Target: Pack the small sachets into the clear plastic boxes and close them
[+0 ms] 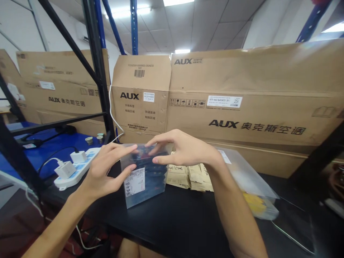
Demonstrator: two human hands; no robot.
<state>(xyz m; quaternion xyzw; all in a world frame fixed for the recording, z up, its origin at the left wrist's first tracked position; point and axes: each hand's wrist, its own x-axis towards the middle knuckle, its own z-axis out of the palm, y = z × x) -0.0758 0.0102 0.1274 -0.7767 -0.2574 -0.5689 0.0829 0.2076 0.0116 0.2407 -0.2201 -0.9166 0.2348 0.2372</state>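
A clear plastic box (153,195) with a handwritten white label (135,182) stands upright on the black table. Dark packets (154,173) fill it, stacked in a row. At its upper left edge is my left hand (107,170), thumb and fingers apart, the thumb tip in front of the box. My right hand (180,148) arches over the upper right of the box, its fingers spread and bent down toward the top of the packets. Whether either hand's fingertips press on the box I cannot tell. Behind my right wrist lie several beige paper packets (178,177) with dark handwriting.
On the right lies a translucent plastic container (242,172) with something yellow (254,203) inside. A white power strip (80,168) with plugged-in adapters sits at the left. Large cardboard boxes (255,107) line the back, and a black rack post (99,71) rises at the left.
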